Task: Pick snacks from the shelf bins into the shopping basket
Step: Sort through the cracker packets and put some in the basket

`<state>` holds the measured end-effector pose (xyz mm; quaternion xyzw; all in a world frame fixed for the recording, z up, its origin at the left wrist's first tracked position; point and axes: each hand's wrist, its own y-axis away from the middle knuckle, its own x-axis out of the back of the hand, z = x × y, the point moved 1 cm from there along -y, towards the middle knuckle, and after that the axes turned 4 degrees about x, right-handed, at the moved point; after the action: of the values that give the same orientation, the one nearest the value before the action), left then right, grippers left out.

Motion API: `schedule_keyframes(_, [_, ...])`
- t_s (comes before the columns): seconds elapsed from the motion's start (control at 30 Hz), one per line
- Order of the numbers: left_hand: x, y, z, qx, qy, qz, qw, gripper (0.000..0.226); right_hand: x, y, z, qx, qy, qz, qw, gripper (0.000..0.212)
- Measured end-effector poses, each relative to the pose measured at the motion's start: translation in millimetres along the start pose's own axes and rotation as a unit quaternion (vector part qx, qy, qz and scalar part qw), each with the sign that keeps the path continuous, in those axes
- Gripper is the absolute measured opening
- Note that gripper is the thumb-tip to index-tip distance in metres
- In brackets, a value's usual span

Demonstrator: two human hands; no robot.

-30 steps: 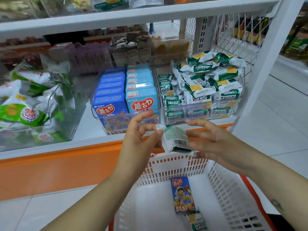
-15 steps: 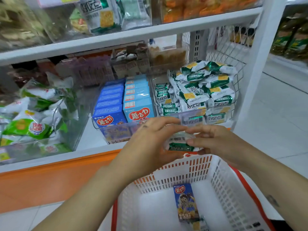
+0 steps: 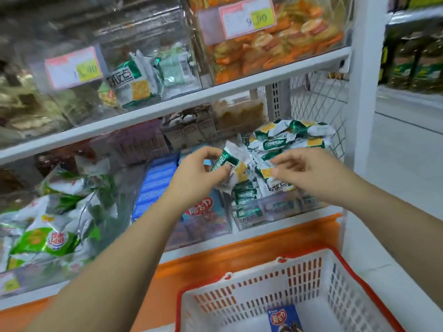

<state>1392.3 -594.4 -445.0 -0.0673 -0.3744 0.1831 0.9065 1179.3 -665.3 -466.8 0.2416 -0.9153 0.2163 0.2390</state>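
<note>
Change: a second ago both hands held one packet low over the basket (image 3: pixel 309 281); both are now raised to the bin (image 3: pixel 261 213) on the shelf.
Meaning: the packet has not been dropped in. It is probably either going back or being joined by a second one.
Left hand (image 3: pixel 196 170): pinches the packet (image 3: pixel 229 162) between thumb and fingertips.
Right hand (image 3: pixel 309 168): fingers loosely spread, holding nothing, reaching over the pile; contact unclear.
Packet: small, crinkled white wrapper with a green band and yellow patch, tilted above the bin's left side.
Basket contents: one blue box (image 3: pixel 284 318).
</note>
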Motion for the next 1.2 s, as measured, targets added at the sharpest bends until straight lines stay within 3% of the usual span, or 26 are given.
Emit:
schedule_keyframes(0.13, [-6,-56,-9,0.046,0.014,-0.032,0.998,0.011,-11,-26,19,0.093,0.171,-0.017,0.981,0.030])
schedule_keyframes(0.23, [-15,-85,-19,0.037,-0.054,-0.071,0.995,0.014,-14,-37,35,0.127,0.245,-0.064,0.959,0.029])
schedule_keyframes(0.4, [-17,-122,-30,0.011,-0.190,-0.196,0.962,0.022,-8,-42,48,0.147,0.212,-0.068,0.964,0.026])
schedule_keyframes(0.67, [-34,-145,-24,-0.067,-0.438,-0.260,0.858,0.031,-7,-44,54,0.159,0.154,-0.060,0.973,0.027])
schedule_keyframes(0.9, [-57,-155,-35,-0.046,-0.479,-0.265,0.835,0.040,-9,-43,53,0.160,0.140,-0.060,0.975,0.029])
schedule_keyframes(1.1, [-80,-165,-41,-0.020,-0.507,-0.333,0.795,0.053,-9,-44,55,0.162,0.127,-0.058,0.977,0.031])
schedule_keyframes(1.2, [-85,-170,-44,0.041,-0.486,-0.411,0.770,0.056,-10,-44,55,0.175,0.126,-0.052,0.975,0.028])
